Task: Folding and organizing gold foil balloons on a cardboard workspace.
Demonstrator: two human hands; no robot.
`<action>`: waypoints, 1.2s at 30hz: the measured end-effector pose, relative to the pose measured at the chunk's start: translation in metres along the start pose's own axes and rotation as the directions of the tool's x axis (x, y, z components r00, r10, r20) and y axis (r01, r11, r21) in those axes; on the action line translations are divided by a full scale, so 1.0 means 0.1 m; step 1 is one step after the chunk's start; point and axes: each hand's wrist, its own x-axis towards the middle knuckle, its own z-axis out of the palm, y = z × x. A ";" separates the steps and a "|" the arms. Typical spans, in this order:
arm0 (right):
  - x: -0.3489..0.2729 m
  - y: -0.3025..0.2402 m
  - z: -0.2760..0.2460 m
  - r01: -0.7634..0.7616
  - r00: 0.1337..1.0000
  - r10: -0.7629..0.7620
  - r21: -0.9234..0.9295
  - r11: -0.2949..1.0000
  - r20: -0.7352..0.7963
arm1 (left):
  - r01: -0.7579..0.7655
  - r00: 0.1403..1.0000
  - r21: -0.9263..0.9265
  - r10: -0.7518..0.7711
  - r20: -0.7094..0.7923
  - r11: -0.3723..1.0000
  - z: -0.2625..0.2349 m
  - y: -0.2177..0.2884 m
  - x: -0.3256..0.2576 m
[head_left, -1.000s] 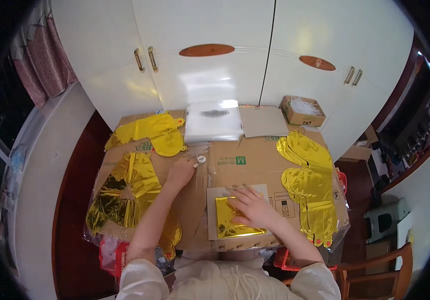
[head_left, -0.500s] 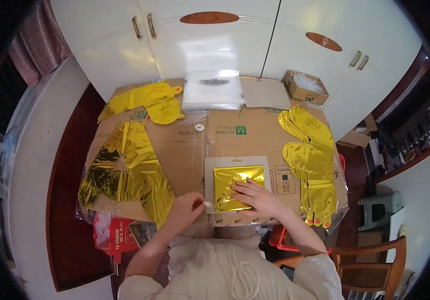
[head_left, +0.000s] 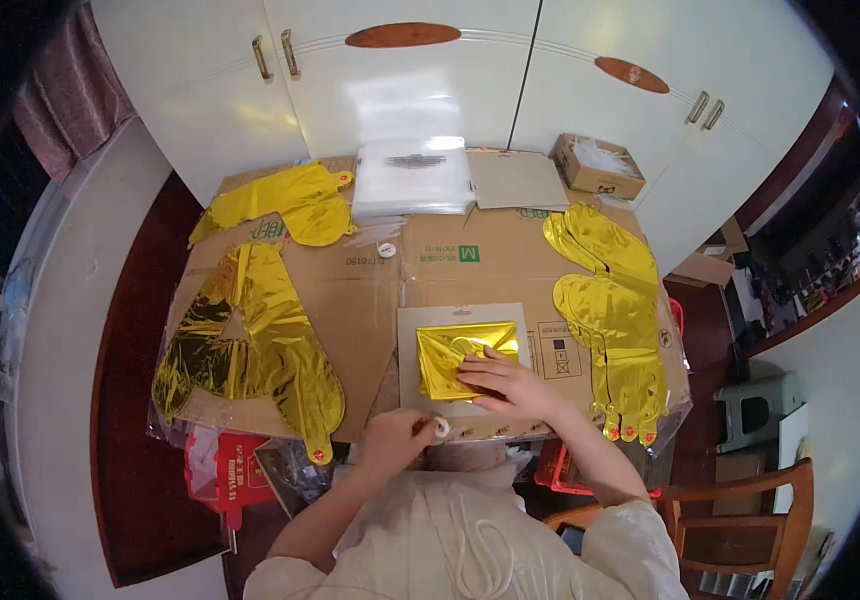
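Observation:
A folded gold foil balloon point(head_left: 438, 362) lies on a grey cardboard backing card point(head_left: 407, 345) near the table's front edge. My right hand point(head_left: 507, 384) rests on the foil's right side, with its fingers stretched out across it. Just left of the card's near corner, my left hand point(head_left: 395, 443) pinches a small white roll point(head_left: 441, 428), perhaps of tape or ribbon. Flat gold foil balloons lie around: a large one point(head_left: 290, 320) on the left, another point(head_left: 315, 205) at the far left, and a stack point(head_left: 625, 300) on the right.
Flattened cardboard point(head_left: 350, 290) covers the table. At the back are a pile of clear plastic bags point(head_left: 412, 180), a cardboard sheet point(head_left: 518, 182) and a small open box point(head_left: 600, 168). A white disc point(head_left: 387, 250) lies mid-table. A wooden chair point(head_left: 740, 500) stands at lower right.
My left hand has moved right with the white roll, whose ring shape now shows. The foil covers less of the card's near edge. The whole view has shifted slightly.

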 end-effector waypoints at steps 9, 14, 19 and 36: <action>-0.03 0.03 -0.03 -0.070 0.995 0.078 0.131 0.989 -0.058 | 0.047 0.997 0.226 -0.031 -0.074 0.973 0.06 0.20 0.55; -0.05 0.05 -0.04 -0.080 0.992 0.094 0.166 0.983 -0.079 | 0.032 0.992 0.176 -0.010 -0.123 0.984 0.14 0.08 0.67; -0.05 0.10 -0.02 -0.050 0.992 0.075 0.224 0.973 -0.102 | -0.340 0.887 0.348 0.421 -0.190 0.874 -0.02 0.06 0.36; -0.05 0.09 0.00 -0.035 0.992 0.051 0.135 0.990 -0.115 | -0.187 0.963 0.270 0.231 -0.142 0.945 -0.41 -0.25 0.20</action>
